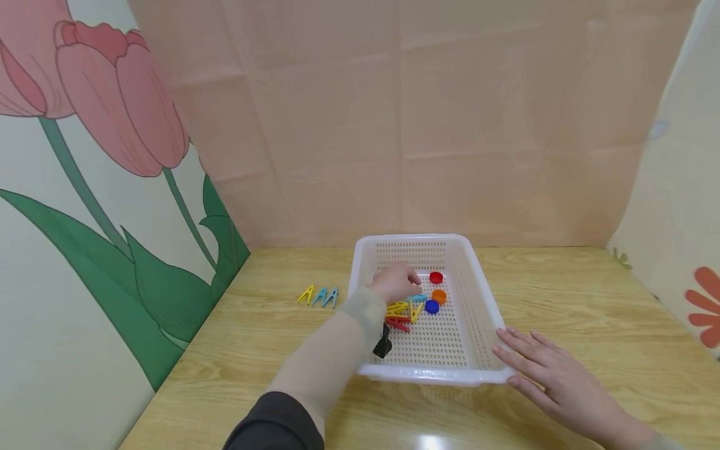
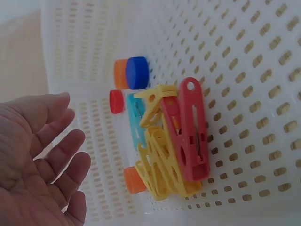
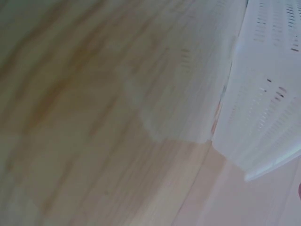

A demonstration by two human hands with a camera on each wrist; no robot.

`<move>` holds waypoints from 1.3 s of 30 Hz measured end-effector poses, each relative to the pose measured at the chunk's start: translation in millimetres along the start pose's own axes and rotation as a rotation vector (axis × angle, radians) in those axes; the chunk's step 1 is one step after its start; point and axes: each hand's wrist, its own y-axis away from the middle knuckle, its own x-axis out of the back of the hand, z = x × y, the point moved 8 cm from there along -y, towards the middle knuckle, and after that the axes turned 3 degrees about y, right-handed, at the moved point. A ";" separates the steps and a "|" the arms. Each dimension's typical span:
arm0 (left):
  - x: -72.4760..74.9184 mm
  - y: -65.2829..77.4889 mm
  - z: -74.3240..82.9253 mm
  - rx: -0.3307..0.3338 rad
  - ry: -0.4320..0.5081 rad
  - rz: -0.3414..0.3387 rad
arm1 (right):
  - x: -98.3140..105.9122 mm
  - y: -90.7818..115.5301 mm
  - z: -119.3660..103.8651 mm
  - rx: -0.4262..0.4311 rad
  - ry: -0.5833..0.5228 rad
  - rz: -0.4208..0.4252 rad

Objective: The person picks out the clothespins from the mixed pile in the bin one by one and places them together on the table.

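My left hand [image 1: 396,284] is inside a white perforated plastic basket [image 1: 416,374], over its left half. Its fingers are loosely bent with nothing between them, as the left wrist view shows. Close by lie red clothespins [image 2: 194,136], yellow clothespins [image 2: 167,162] and a light blue clothespin [image 2: 136,117] in a heap on the basket floor. Bottle caps sit around them: a blue cap [image 1: 432,307], an orange cap [image 1: 439,296], a red cap [image 1: 435,277] and another orange cap [image 2: 135,180]. My right hand [image 1: 554,375] touches the basket's near right corner with extended fingers.
Left of the basket, a yellow clothespin [image 1: 306,294] and two light blue clothespins [image 1: 325,297] lie on the wooden table [image 1: 253,350]. Behind the table stands a covered wall [image 1: 405,125]. A flower-painted wall [image 1: 101,250] borders the left side.
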 end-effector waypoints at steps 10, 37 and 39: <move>-20.2 -11.7 -5.0 0.030 -0.256 -0.059 | -0.4 -0.8 4.4 0.021 -0.005 0.024; -36.0 -11.8 -2.8 0.046 -0.586 -0.170 | -3.1 -1.6 19.5 0.025 -0.012 0.004; -36.6 -12.2 -2.7 0.054 -0.560 -0.178 | -3.5 -1.4 20.6 0.029 -0.011 0.009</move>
